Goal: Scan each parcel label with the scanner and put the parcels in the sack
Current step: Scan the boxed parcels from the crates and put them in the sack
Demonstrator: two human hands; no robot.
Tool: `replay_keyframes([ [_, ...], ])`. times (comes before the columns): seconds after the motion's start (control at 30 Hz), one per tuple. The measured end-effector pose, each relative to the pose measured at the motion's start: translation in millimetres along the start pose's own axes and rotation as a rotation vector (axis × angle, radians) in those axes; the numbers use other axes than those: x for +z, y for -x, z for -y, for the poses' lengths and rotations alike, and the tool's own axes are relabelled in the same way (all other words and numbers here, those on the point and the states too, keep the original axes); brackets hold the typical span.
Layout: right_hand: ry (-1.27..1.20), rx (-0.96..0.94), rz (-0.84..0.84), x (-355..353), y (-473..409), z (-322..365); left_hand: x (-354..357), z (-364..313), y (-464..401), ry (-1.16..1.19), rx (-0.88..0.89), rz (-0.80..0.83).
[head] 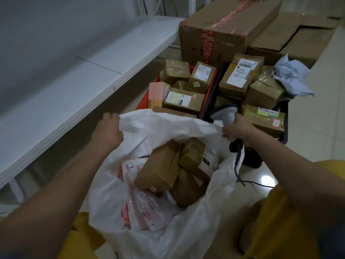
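Sack (168, 131) hides scanner (226, 114), blurred hand (238, 128)

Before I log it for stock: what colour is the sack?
White, with both hands gripping its rim; head view, sack.

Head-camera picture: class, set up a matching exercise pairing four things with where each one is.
Things:
1. white sack
2. scanner
3. crumpled blue cloth
4. pink box

Places:
A. in the red crate
B. held along with the sack rim in the right hand
C. mouth held open by both hands
D. right of the parcels, beside the black crate

Pairs: 1-C, 2-B, 3-D, 4-A
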State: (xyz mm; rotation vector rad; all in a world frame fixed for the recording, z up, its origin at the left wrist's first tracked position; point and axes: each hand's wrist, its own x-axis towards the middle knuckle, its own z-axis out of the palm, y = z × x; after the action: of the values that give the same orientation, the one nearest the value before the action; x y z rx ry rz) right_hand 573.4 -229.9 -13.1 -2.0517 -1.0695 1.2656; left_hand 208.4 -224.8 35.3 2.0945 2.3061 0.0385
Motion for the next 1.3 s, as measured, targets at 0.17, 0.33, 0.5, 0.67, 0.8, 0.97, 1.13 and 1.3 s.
replay_keyframes([
  [0.17, -0.268, 0.131, 0.120, -12, 4, 12, 16, -70, 6, 0.198, 0.360, 0.118],
  [0.33, -0.206, 0.114, 0.052, -73, -2, 21, 29, -149, 4, 0.201, 0.499, 0.267],
  [0.5, -0.318, 0.113, -0.129, -126, -27, -4, 45, -235, -15, 0.176, 0.542, 0.314],
  [0.67, -0.546, 0.067, -0.210, -151, -59, -31, 67, -316, -37, 0.411, 0.506, 0.423],
  [0.8, -0.592, 0.037, -0.187, -167, -74, -28, 105, -372, -57, 0.640, 0.203, 0.626],
  [0.97, -0.533, 0.020, -0.152, -168, -82, -27, 149, -407, -73, 0.946, -0.210, 0.793],
  [1.13, -0.527, -0.007, -0.160, -162, -87, -29, 159, -413, -74, 1.161, -0.354, 0.843],
  [1.3, -0.542, -0.002, -0.157, -162, -77, -28, 126, -391, -76, 1.249, -0.382, 0.854],
])
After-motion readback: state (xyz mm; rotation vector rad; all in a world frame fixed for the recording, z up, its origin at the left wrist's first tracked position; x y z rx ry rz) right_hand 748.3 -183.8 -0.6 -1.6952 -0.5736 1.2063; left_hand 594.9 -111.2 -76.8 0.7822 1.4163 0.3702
